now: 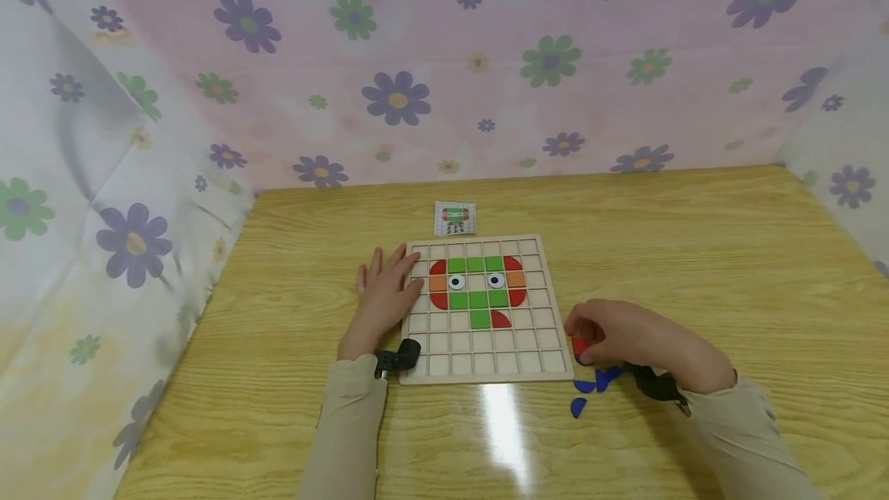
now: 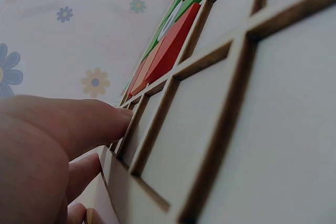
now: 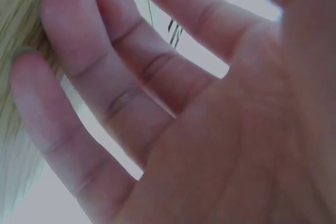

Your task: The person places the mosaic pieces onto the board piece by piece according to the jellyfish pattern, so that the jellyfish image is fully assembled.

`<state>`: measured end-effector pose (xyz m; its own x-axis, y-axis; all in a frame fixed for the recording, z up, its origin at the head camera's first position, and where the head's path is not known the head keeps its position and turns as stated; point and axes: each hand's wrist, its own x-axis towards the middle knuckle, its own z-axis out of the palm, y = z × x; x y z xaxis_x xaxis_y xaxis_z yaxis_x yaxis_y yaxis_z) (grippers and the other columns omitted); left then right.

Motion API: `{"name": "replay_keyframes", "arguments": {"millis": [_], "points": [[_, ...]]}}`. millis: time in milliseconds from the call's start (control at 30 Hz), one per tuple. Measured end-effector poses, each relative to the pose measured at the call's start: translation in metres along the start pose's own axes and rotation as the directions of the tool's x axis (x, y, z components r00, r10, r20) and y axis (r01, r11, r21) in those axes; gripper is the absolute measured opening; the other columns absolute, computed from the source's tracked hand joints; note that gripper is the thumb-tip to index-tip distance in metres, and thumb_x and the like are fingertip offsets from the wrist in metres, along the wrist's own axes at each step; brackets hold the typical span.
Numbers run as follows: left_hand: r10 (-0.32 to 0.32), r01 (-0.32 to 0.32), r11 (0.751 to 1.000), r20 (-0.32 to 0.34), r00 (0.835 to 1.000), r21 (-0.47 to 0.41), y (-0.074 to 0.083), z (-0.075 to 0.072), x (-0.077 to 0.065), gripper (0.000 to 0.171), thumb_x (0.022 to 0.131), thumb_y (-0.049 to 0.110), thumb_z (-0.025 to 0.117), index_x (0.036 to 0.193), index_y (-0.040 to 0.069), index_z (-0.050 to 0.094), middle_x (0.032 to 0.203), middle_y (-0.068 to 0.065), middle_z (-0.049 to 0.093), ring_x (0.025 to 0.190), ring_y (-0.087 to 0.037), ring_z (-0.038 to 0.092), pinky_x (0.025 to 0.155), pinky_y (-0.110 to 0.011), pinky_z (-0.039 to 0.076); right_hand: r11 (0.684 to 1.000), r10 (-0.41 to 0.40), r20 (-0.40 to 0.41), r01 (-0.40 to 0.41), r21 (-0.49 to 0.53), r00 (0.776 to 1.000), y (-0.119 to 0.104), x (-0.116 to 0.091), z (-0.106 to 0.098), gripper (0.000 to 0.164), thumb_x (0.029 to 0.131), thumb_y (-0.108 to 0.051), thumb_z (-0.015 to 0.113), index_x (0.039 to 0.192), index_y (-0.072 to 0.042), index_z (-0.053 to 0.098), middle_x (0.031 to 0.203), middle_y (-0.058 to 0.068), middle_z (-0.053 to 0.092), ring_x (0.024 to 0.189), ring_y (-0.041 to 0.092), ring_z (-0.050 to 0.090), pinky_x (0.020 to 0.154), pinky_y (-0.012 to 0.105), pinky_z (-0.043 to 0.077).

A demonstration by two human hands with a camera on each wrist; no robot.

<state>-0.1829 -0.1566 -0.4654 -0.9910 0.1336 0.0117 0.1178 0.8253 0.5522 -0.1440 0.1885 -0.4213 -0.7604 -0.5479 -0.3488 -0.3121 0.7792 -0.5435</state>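
My left hand (image 1: 385, 295) rests on the left edge of a wooden grid board (image 1: 486, 362), its fingers spread; in the left wrist view a fingertip (image 2: 123, 116) touches the frame. Green squares (image 1: 479, 319), red rounded pieces (image 1: 501, 319), orange pieces (image 1: 515, 278) and two eye pieces (image 1: 456, 282) form a figure in the board. Just off the board's right edge, my right hand (image 1: 625, 338) has thumb and index finger around a red piece (image 1: 579, 346); whether they pinch it cannot be told. The right wrist view shows only the palm and fingers (image 3: 79, 40).
Several blue pieces (image 1: 584, 386) lie on the table beside the board's lower right corner, one nearer the front (image 1: 578, 407). Behind the board lies a small picture card (image 1: 455, 230) with a similar figure. Flowered cloth (image 1: 430, 52) hangs around the wooden table (image 1: 333, 230).
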Motion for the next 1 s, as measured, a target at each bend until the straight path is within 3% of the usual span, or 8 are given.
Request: {"name": "replay_keyframes", "arguments": {"millis": [233,533,733,1000], "points": [[-0.006,0.006,1.0,-0.001,1.0,0.007,0.0014,-0.0009,-0.0007,0.046,0.089,0.035,0.049,0.134,0.023,0.043,0.146,0.003,0.023,0.134,-0.031,0.0,0.1,-0.052,-0.007,1.0,0.005,-0.021,-0.005,-0.009,1.0,-0.0013,-0.0004,-0.0005,0.021,0.075,-0.018,0.071,0.093,-0.017,0.06,0.076,-0.008,0.051,0.068,0.01,0.046,0.06,0.025,0.04],[-0.005,0.005,1.0,-0.002,1.0,0.01,0.0006,-0.001,-0.0013,0.046,0.089,0.034,0.049,0.134,0.023,0.043,0.145,0.003,0.023,0.134,-0.032,0.0,0.1,-0.052,-0.007,0.996,-0.064,-0.058,0.06,-0.063,0.996,0.0003,0.0002,0.0028,0.019,0.076,-0.015,0.07,0.092,-0.018,0.061,0.076,-0.01,0.05,0.067,0.007,0.045,0.059,0.024,0.04],[-0.006,0.006,1.0,-0.002,1.0,0.015,-0.0006,-0.0006,-0.0015,0.046,0.089,0.034,0.049,0.134,0.022,0.043,0.146,0.003,0.023,0.134,-0.032,0.0,0.1,-0.053,-0.007,0.998,-0.039,-0.046,0.037,-0.042,0.998,0.0017,0.0023,0.0034,0.018,0.076,-0.015,0.07,0.088,-0.02,0.058,0.076,-0.008,0.05,0.067,0.009,0.045,0.059,0.025,0.039],[-0.005,0.005,1.0,-0.001,1.0,0.012,0.0004,-0.0006,-0.0016,0.046,0.09,0.033,0.048,0.134,0.022,0.044,0.145,0.002,0.024,0.134,-0.032,0.0,0.1,-0.052,-0.007,0.998,-0.066,-0.027,0.067,0.014,0.997,0.0019,0.0028,0.0036,0.019,0.076,-0.015,0.07,0.084,-0.02,0.053,0.071,-0.008,0.049,0.063,0.009,0.045,0.056,0.024,0.039]]}}
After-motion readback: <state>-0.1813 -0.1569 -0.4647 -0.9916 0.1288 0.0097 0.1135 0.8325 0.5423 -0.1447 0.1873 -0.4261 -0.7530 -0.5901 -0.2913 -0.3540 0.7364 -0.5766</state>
